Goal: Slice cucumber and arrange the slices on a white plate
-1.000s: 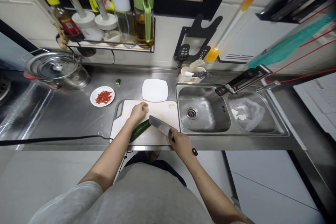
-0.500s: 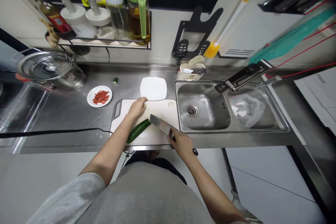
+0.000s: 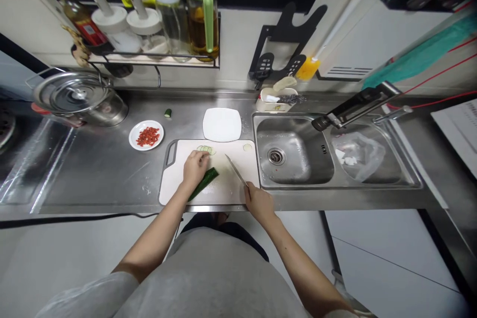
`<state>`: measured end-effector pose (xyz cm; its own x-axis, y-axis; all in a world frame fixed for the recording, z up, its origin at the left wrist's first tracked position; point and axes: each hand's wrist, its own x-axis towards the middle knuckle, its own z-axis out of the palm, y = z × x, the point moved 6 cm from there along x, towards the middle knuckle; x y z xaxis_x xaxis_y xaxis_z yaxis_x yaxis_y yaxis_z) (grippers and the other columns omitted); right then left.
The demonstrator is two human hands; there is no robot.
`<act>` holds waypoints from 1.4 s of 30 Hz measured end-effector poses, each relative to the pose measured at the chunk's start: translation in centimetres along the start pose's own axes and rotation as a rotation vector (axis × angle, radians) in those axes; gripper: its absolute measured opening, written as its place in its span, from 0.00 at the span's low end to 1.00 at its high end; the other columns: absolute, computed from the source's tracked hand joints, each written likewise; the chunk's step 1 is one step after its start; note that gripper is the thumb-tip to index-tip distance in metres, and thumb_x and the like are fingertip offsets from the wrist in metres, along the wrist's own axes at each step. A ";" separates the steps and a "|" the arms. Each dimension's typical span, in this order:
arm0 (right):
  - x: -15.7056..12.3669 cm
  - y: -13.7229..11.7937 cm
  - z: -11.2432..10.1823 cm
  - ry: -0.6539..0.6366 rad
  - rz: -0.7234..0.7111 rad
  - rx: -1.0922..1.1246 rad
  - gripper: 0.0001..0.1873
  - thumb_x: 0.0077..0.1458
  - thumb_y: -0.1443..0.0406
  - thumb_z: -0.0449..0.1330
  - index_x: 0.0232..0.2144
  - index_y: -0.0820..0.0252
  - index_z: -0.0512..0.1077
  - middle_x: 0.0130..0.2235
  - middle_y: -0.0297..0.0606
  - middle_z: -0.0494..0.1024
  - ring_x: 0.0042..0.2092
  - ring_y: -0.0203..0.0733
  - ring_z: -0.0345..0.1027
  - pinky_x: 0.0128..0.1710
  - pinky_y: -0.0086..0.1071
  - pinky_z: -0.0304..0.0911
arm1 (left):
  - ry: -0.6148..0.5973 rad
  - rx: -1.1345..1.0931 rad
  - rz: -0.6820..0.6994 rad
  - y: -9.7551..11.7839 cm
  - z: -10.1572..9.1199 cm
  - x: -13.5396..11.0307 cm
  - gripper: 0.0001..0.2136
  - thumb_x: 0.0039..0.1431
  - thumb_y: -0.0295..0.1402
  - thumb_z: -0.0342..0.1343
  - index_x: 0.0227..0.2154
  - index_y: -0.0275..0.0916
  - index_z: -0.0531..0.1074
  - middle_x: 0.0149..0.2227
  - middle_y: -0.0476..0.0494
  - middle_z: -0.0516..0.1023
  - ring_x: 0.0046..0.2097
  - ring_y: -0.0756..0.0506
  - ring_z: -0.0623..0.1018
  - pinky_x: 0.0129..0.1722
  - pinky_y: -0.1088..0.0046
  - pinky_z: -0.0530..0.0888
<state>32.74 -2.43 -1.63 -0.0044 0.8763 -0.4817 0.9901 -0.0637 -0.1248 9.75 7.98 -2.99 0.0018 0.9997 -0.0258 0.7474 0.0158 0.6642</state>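
On the white cutting board [image 3: 175, 179] lies a dark green cucumber [image 3: 204, 184], slanting with its cut end to the upper right. My left hand [image 3: 194, 170] is over the board beside the cucumber, its fingers loosely bent and apart, close to an overlapping row of thin cucumber slices [image 3: 204, 149]. Part of the cucumber is hidden by that hand. My right hand [image 3: 260, 203] grips a kitchen knife [image 3: 236, 171] by its handle, the blade seen nearly edge-on and pointing up-left. One more slice [image 3: 247, 147] rests near the board's upper right corner.
Behind the board is a white square plate [image 3: 222, 124]. A round plate [image 3: 156, 141] of chopped red pieces and a cucumber end [image 3: 168, 113] stand to the left, with a steel pot [image 3: 112, 109] farther out. The sink [image 3: 298, 159] adjoins the board's right side.
My left hand has drawn back from the board's upper edge toward the cucumber, and overlapping slices now show there. The knife has swung from lying tilted to nearly edge-on, away from the cucumber.
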 end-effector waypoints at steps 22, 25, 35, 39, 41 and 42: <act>-0.5 -4.5 -1.1 -0.143 -0.129 -0.003 0.17 0.66 0.63 0.40 0.48 0.59 0.65 0.37 0.44 0.78 0.40 0.46 0.73 0.36 0.32 0.57 | -0.186 0.060 0.312 -0.1 1.5 -5.2 0.15 0.64 0.37 0.47 0.47 0.46 0.76 0.49 0.42 0.75 0.51 0.43 0.73 0.51 0.65 0.71; -0.6 -4.6 -1.1 -0.138 -0.147 0.001 0.18 0.66 0.62 0.39 0.48 0.59 0.65 0.38 0.45 0.78 0.40 0.46 0.73 0.37 0.33 0.58 | -0.182 0.061 0.312 -0.3 1.6 -5.2 0.15 0.64 0.38 0.47 0.47 0.46 0.76 0.49 0.42 0.75 0.50 0.44 0.73 0.52 0.65 0.71; -0.8 -5.1 -0.4 -0.148 -0.153 -0.035 0.15 0.65 0.65 0.41 0.47 0.61 0.65 0.37 0.47 0.78 0.40 0.48 0.74 0.37 0.34 0.61 | -0.179 0.107 0.317 -0.5 1.9 -5.1 0.14 0.64 0.36 0.48 0.46 0.45 0.76 0.49 0.42 0.76 0.50 0.44 0.74 0.52 0.66 0.71; -0.7 -5.5 -0.4 -0.165 -0.168 -0.092 0.14 0.64 0.67 0.42 0.47 0.61 0.64 0.36 0.48 0.78 0.40 0.49 0.75 0.36 0.33 0.63 | -0.136 0.124 0.378 -0.3 1.8 -5.0 0.14 0.64 0.37 0.48 0.44 0.44 0.77 0.47 0.43 0.77 0.48 0.45 0.75 0.49 0.67 0.72; -0.7 -5.6 -0.5 -0.177 -0.181 -0.108 0.12 0.63 0.68 0.44 0.46 0.62 0.63 0.35 0.47 0.78 0.40 0.48 0.75 0.35 0.32 0.63 | -0.101 0.122 0.411 -0.2 1.7 -5.0 0.13 0.64 0.36 0.49 0.42 0.44 0.78 0.46 0.43 0.77 0.46 0.45 0.75 0.48 0.67 0.73; -0.7 -5.6 -0.5 -0.182 -0.185 -0.111 0.12 0.63 0.69 0.44 0.46 0.62 0.63 0.35 0.47 0.78 0.40 0.47 0.75 0.35 0.32 0.64 | -0.085 0.120 0.427 -0.2 1.7 -5.0 0.13 0.64 0.36 0.49 0.42 0.43 0.78 0.45 0.43 0.77 0.45 0.45 0.76 0.47 0.67 0.74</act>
<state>27.23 -2.41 -0.15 -0.2019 0.7673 -0.6087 0.9794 0.1513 -0.1340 10.70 2.96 -4.29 0.3771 0.9109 0.1674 0.7395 -0.4049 0.5378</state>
